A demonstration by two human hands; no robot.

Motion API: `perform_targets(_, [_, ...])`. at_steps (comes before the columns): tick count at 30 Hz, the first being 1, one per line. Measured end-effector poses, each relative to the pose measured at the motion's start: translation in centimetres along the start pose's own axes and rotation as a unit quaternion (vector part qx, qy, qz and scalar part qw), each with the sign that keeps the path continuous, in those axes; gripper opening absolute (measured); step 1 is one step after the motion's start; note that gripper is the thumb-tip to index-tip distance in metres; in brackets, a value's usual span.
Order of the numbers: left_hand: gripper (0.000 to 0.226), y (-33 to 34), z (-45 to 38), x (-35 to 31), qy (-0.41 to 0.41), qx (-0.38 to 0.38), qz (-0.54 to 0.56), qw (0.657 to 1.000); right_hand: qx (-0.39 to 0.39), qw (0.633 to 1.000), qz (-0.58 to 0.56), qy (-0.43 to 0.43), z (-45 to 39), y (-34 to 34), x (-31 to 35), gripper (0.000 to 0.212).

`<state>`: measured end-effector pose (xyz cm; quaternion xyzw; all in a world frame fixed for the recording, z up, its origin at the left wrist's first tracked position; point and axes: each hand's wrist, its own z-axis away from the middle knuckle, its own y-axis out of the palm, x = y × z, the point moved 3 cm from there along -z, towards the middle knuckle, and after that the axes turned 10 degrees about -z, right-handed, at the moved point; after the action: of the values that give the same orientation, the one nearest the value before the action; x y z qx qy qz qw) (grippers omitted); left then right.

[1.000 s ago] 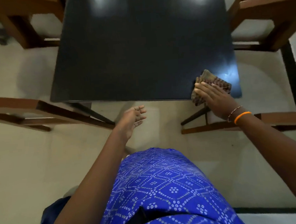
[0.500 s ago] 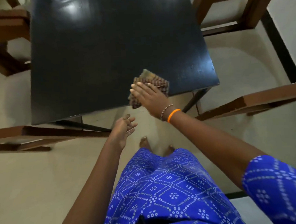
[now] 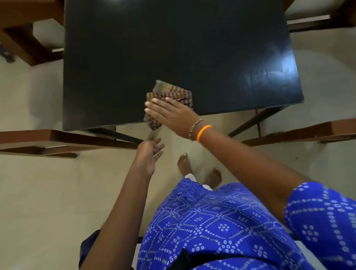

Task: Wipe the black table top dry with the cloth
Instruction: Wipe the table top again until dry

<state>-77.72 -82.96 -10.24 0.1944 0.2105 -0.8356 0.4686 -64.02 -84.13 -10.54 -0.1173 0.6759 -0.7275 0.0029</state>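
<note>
Head view: the right hand (image 3: 171, 112), wearing a thin beaded bracelet and an orange band at the wrist, lies flat with straight fingers on a folded brown checked cloth (image 3: 172, 94), pressing it onto the near edge of the glossy black rectangular table top (image 3: 168, 42). A corner of the cloth hangs over that edge, just below the fingertips. A second ago the cloth sat at the near right corner of the table; half a second ago it was part-way along; now it is left of the middle of the near edge. So the hand has swept leftward along the front strip, and that stroke is most of the way across, with the near left corner not yet reached.

The left hand (image 3: 151, 150) hangs below the table edge, palm up and fingers loosely cupped, holding nothing; it has stayed just under the cloth as the cloth moved, likely to catch whatever is pushed off the edge.

A pale streaky sheen shows near the right edge of the table top, where the cloth started; whether it is leftover moisture or only reflected light I cannot tell. The far half of the top looks evenly dark.

Brown wooden chairs (image 3: 23, 25) stand around the table on a pale floor (image 3: 32, 204), and the person's blue patterned garment fills the lower frame.
</note>
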Motion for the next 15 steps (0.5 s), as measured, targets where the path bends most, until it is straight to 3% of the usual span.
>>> perform_targets(4, [0.052,1.2,-0.2,-1.6,0.036,0.016,-0.018,0.999,-0.064,0.997,0.050,-0.003,5.7,-0.3,-4.2,0.054])
perform_targets(9, [0.047,1.3,-0.6,-2.1,0.081,0.005,-0.033,0.996,-0.066,0.995,0.055,0.057,12.5,-1.2,-9.5,0.051])
perform_targets(15, [0.037,-1.5,-1.6,-1.2,0.104,-0.012,0.005,0.995,-0.075,0.989,0.027,0.126,10.2,-1.3,-7.0,0.053])
